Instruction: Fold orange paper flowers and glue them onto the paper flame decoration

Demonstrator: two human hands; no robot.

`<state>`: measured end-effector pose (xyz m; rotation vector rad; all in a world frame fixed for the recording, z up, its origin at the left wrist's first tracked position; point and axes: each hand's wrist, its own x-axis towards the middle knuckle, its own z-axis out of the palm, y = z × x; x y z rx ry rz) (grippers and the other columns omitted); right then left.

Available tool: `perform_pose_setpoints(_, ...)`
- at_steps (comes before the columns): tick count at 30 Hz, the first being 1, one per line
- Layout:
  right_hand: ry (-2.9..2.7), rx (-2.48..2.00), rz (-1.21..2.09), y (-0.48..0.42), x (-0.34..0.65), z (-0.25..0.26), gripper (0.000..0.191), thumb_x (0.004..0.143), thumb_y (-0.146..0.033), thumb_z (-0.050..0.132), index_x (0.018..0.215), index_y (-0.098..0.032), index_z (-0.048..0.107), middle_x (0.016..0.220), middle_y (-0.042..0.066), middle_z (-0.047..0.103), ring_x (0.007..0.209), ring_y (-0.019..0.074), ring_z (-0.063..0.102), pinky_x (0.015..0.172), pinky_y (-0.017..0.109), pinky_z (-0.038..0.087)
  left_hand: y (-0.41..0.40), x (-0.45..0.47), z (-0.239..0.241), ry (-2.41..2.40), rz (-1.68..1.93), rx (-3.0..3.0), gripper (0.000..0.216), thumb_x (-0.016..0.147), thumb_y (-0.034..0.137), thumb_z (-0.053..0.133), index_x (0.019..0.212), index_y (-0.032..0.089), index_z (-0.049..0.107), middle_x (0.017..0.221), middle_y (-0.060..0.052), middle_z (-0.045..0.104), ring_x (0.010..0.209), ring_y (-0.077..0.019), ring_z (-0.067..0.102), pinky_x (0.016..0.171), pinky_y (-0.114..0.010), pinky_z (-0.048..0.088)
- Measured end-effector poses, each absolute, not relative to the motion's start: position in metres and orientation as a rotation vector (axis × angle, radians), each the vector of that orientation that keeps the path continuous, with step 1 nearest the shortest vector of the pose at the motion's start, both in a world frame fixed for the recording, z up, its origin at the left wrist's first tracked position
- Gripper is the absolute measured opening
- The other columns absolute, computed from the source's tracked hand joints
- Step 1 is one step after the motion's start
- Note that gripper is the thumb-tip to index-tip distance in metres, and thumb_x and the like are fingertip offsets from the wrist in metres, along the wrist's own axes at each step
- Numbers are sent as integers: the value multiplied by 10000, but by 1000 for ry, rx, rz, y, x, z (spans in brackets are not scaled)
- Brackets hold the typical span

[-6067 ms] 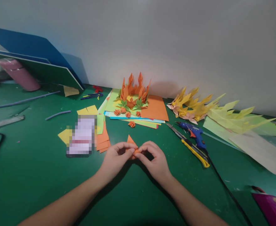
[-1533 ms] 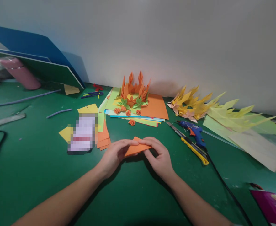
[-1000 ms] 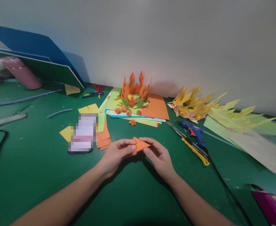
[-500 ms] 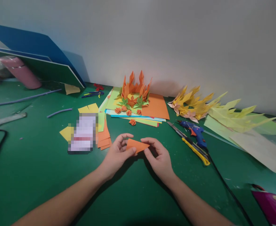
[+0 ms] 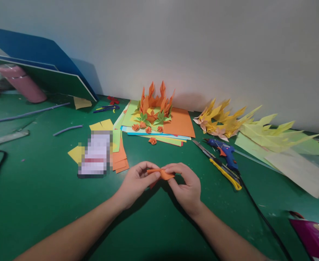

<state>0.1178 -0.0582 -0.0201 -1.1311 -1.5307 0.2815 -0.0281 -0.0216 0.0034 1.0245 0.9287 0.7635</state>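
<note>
Between my two hands is a small piece of orange paper [image 5: 165,174], bent so that its right part curves. My left hand [image 5: 137,183] pinches its left side between thumb and fingers. My right hand [image 5: 185,186] closes on its right part, fingertips on top and thumb low at the near side. Beyond them on the table lies one orange paper flower [image 5: 152,141]. Several more sit at the front of a stack of coloured paper, below an orange paper crown [image 5: 151,103] with green leaves. Cut orange paper pieces [image 5: 120,161] lie left of my left hand.
A blurred-out phone-like object [image 5: 95,154] lies left. To the right are a yellow utility knife [image 5: 224,174], a blue glue gun [image 5: 224,150] with a black cord, and a yellow paper crown [image 5: 222,116]. A pink bottle [image 5: 23,83] leans near boards [image 5: 48,74].
The orange paper was a flat, pointed shape; now it is tilted and curls at the right. My right fingers have come closer to my left and grip more of it.
</note>
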Motion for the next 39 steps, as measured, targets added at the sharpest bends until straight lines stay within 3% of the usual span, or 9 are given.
perform_pose_setpoints(11,-1604,-1177,192,-59,119,-21,129,802,-133,554,803,-238,629,757,26,721,685,178,661,636,324,510,-24,-26,2,974,761,1077,281,659,396,714,706,175,545,479,81,485,414,-56,387,417,-179,295)
perform_pose_setpoints(15,-1620,-1188,131,-57,119,-20,121,804,-137,566,802,-243,626,763,25,715,690,181,655,654,339,500,-24,-24,5,946,776,1039,234,649,362,724,719,179,596,623,22,627,550,-101,559,563,-220,453)
perform_pose_setpoints(18,-1646,-1183,66,-57,119,-19,124,792,-121,583,796,-239,623,771,27,706,710,183,648,668,343,492,-23,-24,4,966,804,1065,193,645,321,723,759,178,663,767,-18,686,694,-139,616,704,-257,492)
perform_pose_setpoints(25,-1685,-1205,-49,-58,118,-18,110,794,-132,577,773,-223,636,696,28,654,639,169,588,588,311,464,-24,-25,-4,983,831,1072,159,676,312,699,761,179,671,726,-10,676,689,-139,607,692,-250,491)
perform_pose_setpoints(39,-1674,-1156,-58,-57,114,-19,118,769,-84,577,740,-193,608,658,19,620,627,151,567,569,276,466,-25,-23,-1,1028,843,1132,180,715,350,648,710,172,627,717,-7,665,695,-137,591,683,-236,484)
